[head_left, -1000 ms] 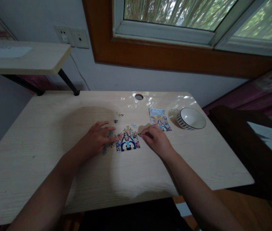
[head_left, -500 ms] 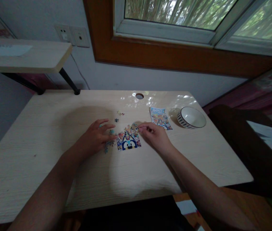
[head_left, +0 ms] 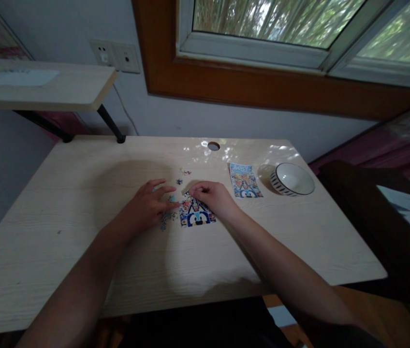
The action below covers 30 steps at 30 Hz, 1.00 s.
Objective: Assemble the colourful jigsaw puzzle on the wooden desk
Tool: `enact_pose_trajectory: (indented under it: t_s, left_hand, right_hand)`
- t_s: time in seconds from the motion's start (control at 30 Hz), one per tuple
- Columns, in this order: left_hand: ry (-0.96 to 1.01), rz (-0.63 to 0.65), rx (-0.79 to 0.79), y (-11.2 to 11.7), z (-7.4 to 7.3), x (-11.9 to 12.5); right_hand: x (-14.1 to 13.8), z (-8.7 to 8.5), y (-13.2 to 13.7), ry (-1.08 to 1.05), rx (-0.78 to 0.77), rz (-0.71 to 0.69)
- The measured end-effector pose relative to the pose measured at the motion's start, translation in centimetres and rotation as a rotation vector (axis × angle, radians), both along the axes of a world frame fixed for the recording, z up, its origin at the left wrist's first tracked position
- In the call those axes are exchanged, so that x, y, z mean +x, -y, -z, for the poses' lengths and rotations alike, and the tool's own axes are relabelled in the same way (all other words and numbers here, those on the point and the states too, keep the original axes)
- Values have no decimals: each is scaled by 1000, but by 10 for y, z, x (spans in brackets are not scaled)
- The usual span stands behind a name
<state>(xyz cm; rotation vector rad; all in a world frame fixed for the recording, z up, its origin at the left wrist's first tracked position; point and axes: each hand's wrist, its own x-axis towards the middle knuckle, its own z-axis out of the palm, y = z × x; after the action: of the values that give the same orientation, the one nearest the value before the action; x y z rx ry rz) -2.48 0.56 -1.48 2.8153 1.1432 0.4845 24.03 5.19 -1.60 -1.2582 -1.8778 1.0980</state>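
Note:
A partly assembled jigsaw puzzle [head_left: 198,218] with a blue cartoon dog's face lies flat on the table. My right hand [head_left: 212,197] reaches over its upper edge, thumb and fingertips pinched on a small puzzle piece [head_left: 187,194]. That hand covers the puzzle's upper right part. At the left side my left hand [head_left: 152,204] rests with fingers spread, one fingertip at the puzzle's upper left edge. Loose puzzle pieces [head_left: 164,222] lie beside and under this hand, partly hidden. Several more loose pieces [head_left: 185,171] are scattered farther back.
A printed picture sheet [head_left: 245,181] with the same dog lies to the right. Beside it stands a white bowl [head_left: 292,179] with dark stripes. A raised shelf [head_left: 78,92] stands at the back left, and a round hole [head_left: 213,146] is near the table's back edge.
My right hand has moved left along the puzzle's upper edge with the piece, uncovering the lower part of the picture sheet. My left hand stays in nearly the same place. The view has shifted slightly.

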Motion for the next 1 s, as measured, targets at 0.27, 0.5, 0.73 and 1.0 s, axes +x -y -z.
enact_pose_trajectory:
  t_s: [0.27,0.5,0.73,1.0]
  left_hand:
    - [17,7,18,-2,6,-1]
    - [31,-1,0,-3,7,-2]
    - [30,-8,-1,-2,6,-1]
    - [9,-10,7,-2,5,-1]
  right_hand:
    - [-9,5,1,102,193,-77]
    - [-15,6,6,150,298,-105]
    - [-15,12,4,153,330,-110]
    - [-15,15,6,159,354,-84]
